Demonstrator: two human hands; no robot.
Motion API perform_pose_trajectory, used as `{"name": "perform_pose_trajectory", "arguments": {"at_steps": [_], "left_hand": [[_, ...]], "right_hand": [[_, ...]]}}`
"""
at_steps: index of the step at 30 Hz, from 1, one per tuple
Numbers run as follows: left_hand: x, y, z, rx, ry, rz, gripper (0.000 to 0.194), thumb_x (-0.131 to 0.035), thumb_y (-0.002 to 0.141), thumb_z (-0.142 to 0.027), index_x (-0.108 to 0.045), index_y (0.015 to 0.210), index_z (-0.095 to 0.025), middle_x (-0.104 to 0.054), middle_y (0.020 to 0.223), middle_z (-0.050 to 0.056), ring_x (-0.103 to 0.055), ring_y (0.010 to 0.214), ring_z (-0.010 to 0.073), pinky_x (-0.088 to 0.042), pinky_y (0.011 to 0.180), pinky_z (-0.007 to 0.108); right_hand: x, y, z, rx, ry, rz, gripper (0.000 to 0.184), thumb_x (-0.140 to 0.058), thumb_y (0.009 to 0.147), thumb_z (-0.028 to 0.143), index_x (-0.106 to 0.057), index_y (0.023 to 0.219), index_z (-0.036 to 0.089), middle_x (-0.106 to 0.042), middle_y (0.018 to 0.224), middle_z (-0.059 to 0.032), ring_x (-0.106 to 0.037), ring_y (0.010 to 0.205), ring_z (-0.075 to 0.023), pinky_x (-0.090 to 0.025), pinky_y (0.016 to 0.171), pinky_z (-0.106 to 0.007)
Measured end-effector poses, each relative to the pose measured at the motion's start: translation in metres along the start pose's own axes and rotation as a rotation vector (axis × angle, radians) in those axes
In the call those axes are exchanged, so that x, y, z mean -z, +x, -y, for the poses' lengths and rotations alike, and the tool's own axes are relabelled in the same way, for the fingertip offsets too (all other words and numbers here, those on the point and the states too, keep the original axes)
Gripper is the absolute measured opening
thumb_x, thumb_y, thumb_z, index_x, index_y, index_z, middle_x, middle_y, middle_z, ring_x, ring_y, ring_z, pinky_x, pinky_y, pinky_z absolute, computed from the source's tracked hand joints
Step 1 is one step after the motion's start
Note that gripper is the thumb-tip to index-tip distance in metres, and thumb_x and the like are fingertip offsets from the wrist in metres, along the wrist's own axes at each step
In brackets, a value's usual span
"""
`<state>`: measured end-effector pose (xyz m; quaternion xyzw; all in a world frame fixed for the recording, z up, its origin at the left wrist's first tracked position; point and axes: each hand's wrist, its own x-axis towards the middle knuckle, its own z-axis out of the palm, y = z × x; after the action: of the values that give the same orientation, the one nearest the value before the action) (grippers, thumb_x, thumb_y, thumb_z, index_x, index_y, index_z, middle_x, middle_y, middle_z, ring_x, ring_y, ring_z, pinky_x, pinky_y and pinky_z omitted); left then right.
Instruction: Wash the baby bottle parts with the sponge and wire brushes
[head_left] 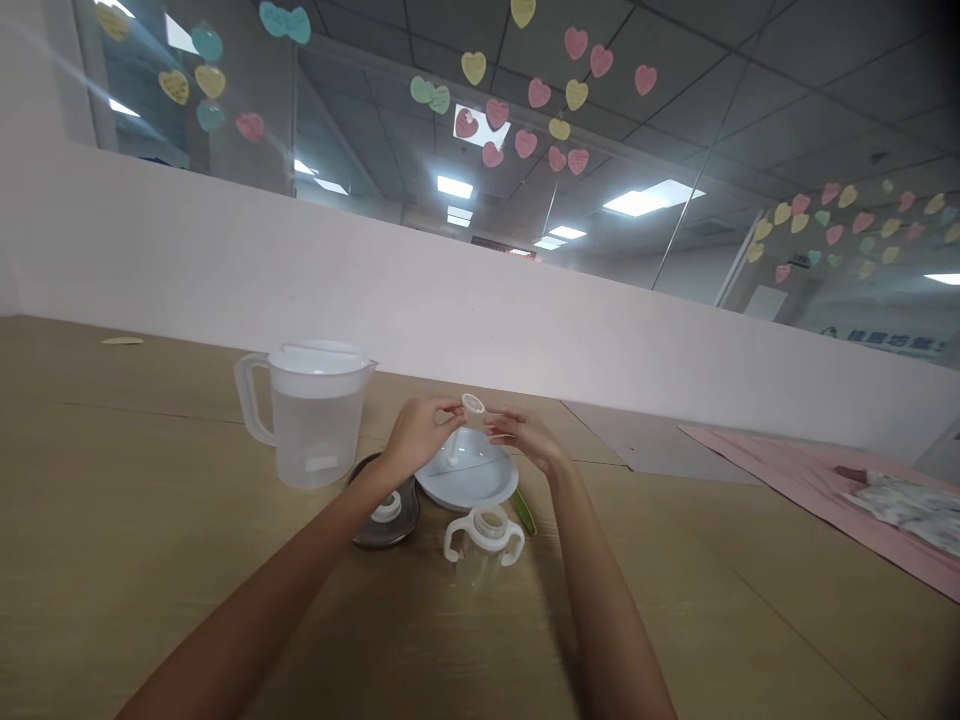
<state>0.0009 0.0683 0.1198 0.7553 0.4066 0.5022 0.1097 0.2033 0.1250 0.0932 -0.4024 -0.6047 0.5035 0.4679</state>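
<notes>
My left hand [417, 432] and my right hand [521, 434] are raised above the white plate [469, 478], both pinching a small white ring-shaped piece with a straw-like stem [466, 415] between them. Below, near me, stands an open clear baby cup with two white handles [484, 540]. Left of it lies a dark round lid or dish [369, 528] with a small white part [387, 506] on it. A clear plastic pitcher [311, 412] with a white lid, holding water, stands to the left of my hands.
The wooden table [150, 520] runs up to a low white wall [225, 260]. A pink mat [810, 490] with a patterned cloth [907, 500] lies at the right. A green object [524, 510] peeks from beside the plate. Heart-shaped stickers cover the glass above.
</notes>
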Motion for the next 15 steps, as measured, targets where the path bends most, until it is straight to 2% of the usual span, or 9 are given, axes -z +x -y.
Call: {"name": "perform_pose_trajectory", "arguments": {"at_steps": [2,3,6,11,15], "left_hand": [[0.000,-0.003,-0.005,-0.007,-0.032,-0.002,0.022,-0.057,0.072,-0.032,-0.064,0.089,-0.020,-0.069,0.085,0.003,-0.061,0.082,0.0185,-0.043,0.076,0.029],[0.000,-0.004,-0.006,-0.004,-0.054,-0.005,0.023,-0.058,0.071,-0.033,-0.062,0.090,-0.020,-0.069,0.082,0.002,-0.062,0.080,0.0179,-0.043,0.075,0.028],[-0.001,-0.005,-0.007,0.016,-0.091,-0.017,0.022,-0.062,0.067,-0.033,-0.055,0.083,-0.019,-0.067,0.075,0.000,-0.062,0.074,0.0166,-0.043,0.069,0.026],[-0.005,-0.005,-0.002,0.030,-0.092,0.005,0.024,-0.062,0.066,-0.038,-0.048,0.073,-0.019,-0.062,0.070,-0.001,-0.059,0.067,0.0145,-0.040,0.059,0.022],[-0.002,-0.005,-0.001,-0.017,0.179,0.065,0.020,-0.059,0.069,-0.038,-0.053,0.069,-0.019,-0.063,0.071,0.001,-0.057,0.065,0.0160,-0.037,0.057,0.023]], "right_hand": [[-0.010,-0.008,0.014,0.082,0.021,0.204,0.035,-0.068,0.067,0.028,-0.063,0.099,0.015,-0.065,0.096,-0.0095,-0.061,0.081,-0.0175,-0.050,0.073,-0.030],[-0.015,-0.012,0.020,0.125,0.032,0.237,0.034,-0.069,0.065,0.029,-0.065,0.097,0.016,-0.065,0.095,-0.0086,-0.061,0.083,-0.0180,-0.049,0.075,-0.031],[-0.026,-0.018,0.031,0.192,0.030,0.225,0.035,-0.073,0.060,0.030,-0.067,0.091,0.017,-0.067,0.091,-0.0060,-0.060,0.082,-0.0179,-0.046,0.078,-0.031],[-0.029,-0.018,0.029,0.156,-0.020,0.234,0.030,-0.075,0.057,0.030,-0.069,0.082,0.015,-0.067,0.081,-0.0051,-0.060,0.077,-0.0166,-0.044,0.078,-0.031],[-0.025,-0.014,0.019,0.122,-0.028,0.331,0.031,-0.071,0.062,0.033,-0.068,0.087,0.015,-0.066,0.087,-0.0060,-0.059,0.080,-0.0158,-0.044,0.079,-0.030]]}}
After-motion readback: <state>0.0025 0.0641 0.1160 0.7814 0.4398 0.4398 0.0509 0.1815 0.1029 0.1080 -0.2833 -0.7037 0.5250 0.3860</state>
